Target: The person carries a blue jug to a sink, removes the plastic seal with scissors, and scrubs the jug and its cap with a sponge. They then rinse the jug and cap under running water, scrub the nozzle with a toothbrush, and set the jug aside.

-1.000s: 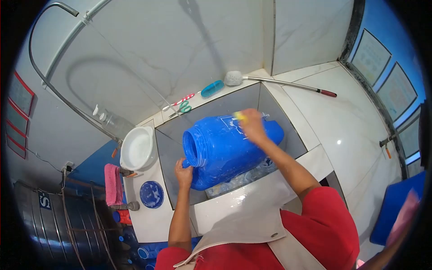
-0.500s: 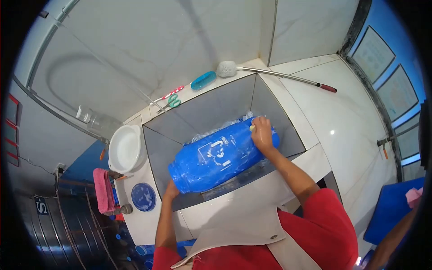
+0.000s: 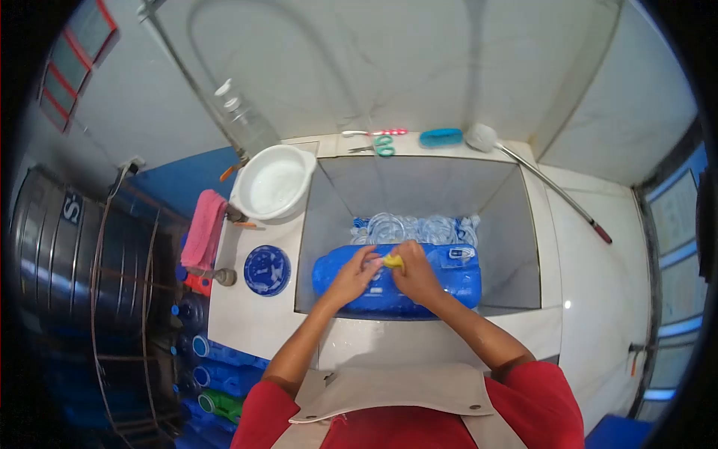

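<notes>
A wet blue water jug (image 3: 351, 303) lies on its side in the grey tiled sink (image 3: 419, 183), its length running left to right. Over its upper face, my right hand (image 3: 413, 271) is closed around a small yellow sponge (image 3: 393, 261). My left hand (image 3: 354, 278) is just left of the sponge, its fingers partly bent and apart, tips close over the jug. Both hands meet near the jug's middle and cover part of its white print. Behind the jug, clear and blue-white plastic pieces (image 3: 419, 228) lie along the sink's bottom.
On the left ledge are a white basin (image 3: 275, 183), a blue round lid (image 3: 267, 271) and a pump bottle (image 3: 247, 123). A pink towel (image 3: 203, 230) hangs there. Scissors (image 3: 383, 147), a toothbrush (image 3: 385, 132), a blue brush (image 3: 441, 137) and a long-handled brush (image 3: 482, 138) line the back ledge.
The jug has been turned and now lies level across the sink. My right hand has moved left with the sponge; my left hand has come from the jug's end to its middle. The view has shifted.
</notes>
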Demonstrator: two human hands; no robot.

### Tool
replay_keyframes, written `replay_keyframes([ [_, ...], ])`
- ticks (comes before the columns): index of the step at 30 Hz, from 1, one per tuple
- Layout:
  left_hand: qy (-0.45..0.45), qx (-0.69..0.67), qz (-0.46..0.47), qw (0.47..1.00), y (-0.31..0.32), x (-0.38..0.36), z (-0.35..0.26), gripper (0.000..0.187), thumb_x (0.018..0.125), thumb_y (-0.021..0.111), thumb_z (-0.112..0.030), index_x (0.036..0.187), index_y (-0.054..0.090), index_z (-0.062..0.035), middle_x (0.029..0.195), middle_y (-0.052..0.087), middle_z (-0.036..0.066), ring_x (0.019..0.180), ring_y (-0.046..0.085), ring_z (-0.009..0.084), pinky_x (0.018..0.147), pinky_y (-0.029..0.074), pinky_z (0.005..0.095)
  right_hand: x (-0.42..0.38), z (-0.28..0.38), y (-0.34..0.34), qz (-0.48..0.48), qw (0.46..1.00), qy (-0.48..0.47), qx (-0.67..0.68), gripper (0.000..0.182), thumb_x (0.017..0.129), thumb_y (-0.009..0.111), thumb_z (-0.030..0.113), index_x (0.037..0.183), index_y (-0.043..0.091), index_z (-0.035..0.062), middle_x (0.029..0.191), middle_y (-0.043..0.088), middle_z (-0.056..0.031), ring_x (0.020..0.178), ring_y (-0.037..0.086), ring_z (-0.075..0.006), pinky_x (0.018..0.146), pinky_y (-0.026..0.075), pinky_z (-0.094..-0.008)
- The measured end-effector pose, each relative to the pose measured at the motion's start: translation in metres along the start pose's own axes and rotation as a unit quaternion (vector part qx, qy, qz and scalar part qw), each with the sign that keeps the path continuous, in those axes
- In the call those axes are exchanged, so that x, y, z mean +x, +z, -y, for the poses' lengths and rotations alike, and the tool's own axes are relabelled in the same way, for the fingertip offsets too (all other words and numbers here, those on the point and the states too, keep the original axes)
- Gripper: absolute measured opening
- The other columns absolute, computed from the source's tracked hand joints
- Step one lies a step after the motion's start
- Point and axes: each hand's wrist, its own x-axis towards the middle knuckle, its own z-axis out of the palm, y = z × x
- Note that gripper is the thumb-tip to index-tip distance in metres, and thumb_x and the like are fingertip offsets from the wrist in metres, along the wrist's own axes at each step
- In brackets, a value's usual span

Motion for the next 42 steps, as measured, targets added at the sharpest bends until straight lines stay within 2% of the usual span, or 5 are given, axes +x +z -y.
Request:
replay_keyframes([
  [6, -0.057, -0.246, -0.221, 0.942, -0.031, 0.012, -0.020, 0.040, 0.090, 0.049, -0.015, 0.125, 0.033, -0.0033, 0.113, 0.048, 0.016, 0.097, 0.056, 0.0221, 0.070, 0.054, 0.0310, 0.135, -0.008, 0.004, 0.201, 0.908, 0.123, 0.347, 0.018, 0.085, 0.044, 0.004, 0.098, 0.054, -0.0033, 0.093, 0.059, -0.0126, 0.078, 0.061, -0.0211, 0.070, 0.052, -0.0316],
  [16, 0.102, -0.457, -0.378, 0.798, -0.145, 0.027, 0.044, 0.058, 0.085, 0.044, 0.006, 0.133, 0.015, -0.0081, 0.128, 0.035, 0.020, 0.107, 0.051, 0.0325, 0.086, 0.051, 0.0438, 0.279, -0.111, 0.028, -0.020, 0.941, -0.093, -0.324, 0.013, 0.077, 0.054, 0.007, 0.086, 0.061, 0.0013, 0.101, 0.057, -0.0181, 0.096, 0.056, -0.0343, 0.078, 0.050, -0.0424],
  [23, 0.109, -0.436, -0.548, 0.706, -0.109, 0.032, 0.026, 0.069, 0.088, 0.040, 0.004, 0.141, -0.001, -0.0166, 0.137, 0.024, 0.019, 0.118, 0.043, 0.0271, 0.099, 0.043, 0.0370, 0.280, -0.107, 0.030, -0.024, 0.947, 0.012, -0.319, 0.015, 0.078, 0.052, 0.007, 0.088, 0.062, 0.0016, 0.101, 0.055, -0.0195, 0.099, 0.055, -0.0325, 0.079, 0.050, -0.0434],
  [39, 0.061, -0.290, -0.441, 0.847, 0.028, 0.044, 0.002, 0.050, 0.090, 0.047, -0.014, 0.135, 0.029, -0.0071, 0.135, 0.035, 0.009, 0.123, 0.034, 0.0186, 0.105, 0.024, 0.0324, 0.073, -0.088, -0.195, 0.318, 0.845, 0.089, -0.421, 0.017, 0.073, 0.060, 0.009, 0.088, 0.063, 0.0033, 0.094, 0.060, -0.0200, 0.094, 0.058, -0.0351, 0.077, 0.049, -0.0414],
  [42, 0.172, 0.062, -0.059, 0.981, 0.076, 0.075, -0.006, 0.025, 0.086, 0.054, -0.012, 0.107, 0.056, 0.0003, 0.109, 0.058, 0.014, 0.104, 0.054, 0.0273, 0.092, 0.040, 0.0328, 0.059, -0.060, -0.182, 0.294, 0.849, 0.102, -0.427, 0.018, 0.071, 0.061, 0.007, 0.088, 0.064, 0.0020, 0.097, 0.060, -0.0199, 0.094, 0.059, -0.0336, 0.078, 0.050, -0.0406],
])
